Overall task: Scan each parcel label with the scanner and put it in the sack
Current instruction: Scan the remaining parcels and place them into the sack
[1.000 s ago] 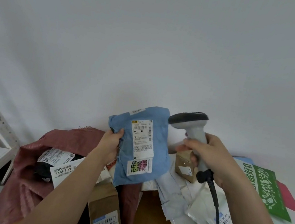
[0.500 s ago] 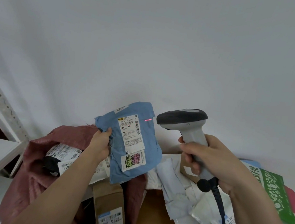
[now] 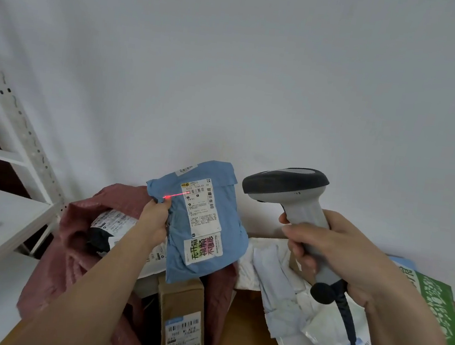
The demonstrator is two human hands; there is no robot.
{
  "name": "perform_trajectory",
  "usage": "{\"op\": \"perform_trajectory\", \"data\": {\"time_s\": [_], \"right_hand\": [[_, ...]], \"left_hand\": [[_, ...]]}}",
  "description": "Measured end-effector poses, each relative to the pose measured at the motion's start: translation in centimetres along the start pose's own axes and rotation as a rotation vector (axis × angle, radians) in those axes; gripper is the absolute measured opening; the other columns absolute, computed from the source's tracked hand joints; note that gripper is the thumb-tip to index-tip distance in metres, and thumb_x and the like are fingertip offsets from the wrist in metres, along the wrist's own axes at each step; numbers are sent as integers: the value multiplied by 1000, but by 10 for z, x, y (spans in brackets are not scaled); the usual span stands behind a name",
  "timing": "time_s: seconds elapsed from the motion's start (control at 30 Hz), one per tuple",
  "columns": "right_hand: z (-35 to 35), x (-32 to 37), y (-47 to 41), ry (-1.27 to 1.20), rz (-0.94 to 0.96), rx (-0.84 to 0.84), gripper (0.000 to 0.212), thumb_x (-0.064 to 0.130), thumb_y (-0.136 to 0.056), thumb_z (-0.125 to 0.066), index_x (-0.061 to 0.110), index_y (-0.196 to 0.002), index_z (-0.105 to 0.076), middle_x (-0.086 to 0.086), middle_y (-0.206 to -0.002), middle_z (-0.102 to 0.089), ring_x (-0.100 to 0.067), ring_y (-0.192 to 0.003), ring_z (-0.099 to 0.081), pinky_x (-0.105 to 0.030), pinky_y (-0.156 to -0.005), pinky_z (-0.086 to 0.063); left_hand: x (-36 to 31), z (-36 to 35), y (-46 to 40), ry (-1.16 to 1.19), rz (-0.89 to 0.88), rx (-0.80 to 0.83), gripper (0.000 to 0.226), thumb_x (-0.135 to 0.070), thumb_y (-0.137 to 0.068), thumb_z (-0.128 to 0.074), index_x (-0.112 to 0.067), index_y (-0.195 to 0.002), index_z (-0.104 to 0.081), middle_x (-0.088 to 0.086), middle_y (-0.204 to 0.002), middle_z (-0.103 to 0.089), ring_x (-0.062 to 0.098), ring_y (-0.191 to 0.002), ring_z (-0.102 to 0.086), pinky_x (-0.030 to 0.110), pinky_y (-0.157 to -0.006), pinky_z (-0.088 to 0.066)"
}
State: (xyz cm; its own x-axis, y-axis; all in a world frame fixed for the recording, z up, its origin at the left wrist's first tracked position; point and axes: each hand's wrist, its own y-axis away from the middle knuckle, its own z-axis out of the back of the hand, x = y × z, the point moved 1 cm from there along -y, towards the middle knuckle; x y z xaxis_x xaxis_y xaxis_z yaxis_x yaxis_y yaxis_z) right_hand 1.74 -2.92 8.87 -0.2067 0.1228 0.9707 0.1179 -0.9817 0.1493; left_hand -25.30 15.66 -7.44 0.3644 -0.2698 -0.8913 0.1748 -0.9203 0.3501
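blue parcel [image 3: 208, 227] in left hand [image 3: 154, 220]

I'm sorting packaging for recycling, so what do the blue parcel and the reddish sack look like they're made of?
Blue parcel: probably thin matte plastic film, since it creases softly and carries stuck-on paper labels. Reddish sack: looks like woven plastic or coarse cloth, dull and slumped in folds; the weave is too blurred to confirm.

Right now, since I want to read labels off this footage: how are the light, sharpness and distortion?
Head view: soft, even light, no hard shadows or glare; the red scan line glows across the blue parcel label's left edge, next to the left hand; large label print is sharp, small print unreadable; wide-angle bending curves the white shelving at left; the scanner in the right hand is crisp.
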Motion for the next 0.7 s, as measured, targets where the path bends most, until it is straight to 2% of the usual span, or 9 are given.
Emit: {"op": "perform_trajectory", "data": {"time_s": [0.07, 0.23, 0.47, 0.63, 0.7], "right_hand": [[-5, 1, -1, 18, 0, 10, 26, 13, -89, -58, -10, -101, -56, -5, -58, -52, -13, -43, -41, -23, -46, -39], [-20, 5, -6, 14, -2, 20, 26, 12, -89, -58, -11, -101, -55, -4, -58, -52, -12, -41, -41, -22, -44, -39], [-42, 7, -17, -1, 10, 22, 23, 11, -88, -59, -10, -98, -56, -5, -57, -52, -14, -42, -39, -20, -44, -38], [-62, 5, -28, 93, -25, 117, 15, 16, -88, -62, 3, -82, -59, -8, -60, -54, -14, -45, -42, -22, -48, -40], [-72, 1, -33, 78, -42, 123, 13, 18, -88, -62, 6, -83, -59, -6, -60, -55, -13, -45, -43, -21, -49, -41]], "left_hand": [[-1, 8, -2, -1, 7, -10, 30, -17, -101, -50, -4, -128, -57, 16, -120, -65, 30, -103, -64, 44, -86, -53], [-6, 28, -7, -1, 12, -47, 33, -16, -102, -48, -4, -132, -53, 17, -125, -63, 32, -111, -62, 50, -98, -49], [-17, 58, -7, 9, 18, -91, 35, -18, -102, -48, -3, -133, -52, 18, -127, -61, 32, -111, -61, 46, -94, -51], [-27, 86, -8, 18, 17, -162, 36, -17, -102, -48, -4, -136, -50, 17, -129, -60, 29, -105, -61, 43, -89, -51], [-31, 99, -8, 14, 30, -180, 34, -17, -102, -48, -4, -133, -53, 17, -127, -62, 31, -109, -62, 45, -93, -51]]}}
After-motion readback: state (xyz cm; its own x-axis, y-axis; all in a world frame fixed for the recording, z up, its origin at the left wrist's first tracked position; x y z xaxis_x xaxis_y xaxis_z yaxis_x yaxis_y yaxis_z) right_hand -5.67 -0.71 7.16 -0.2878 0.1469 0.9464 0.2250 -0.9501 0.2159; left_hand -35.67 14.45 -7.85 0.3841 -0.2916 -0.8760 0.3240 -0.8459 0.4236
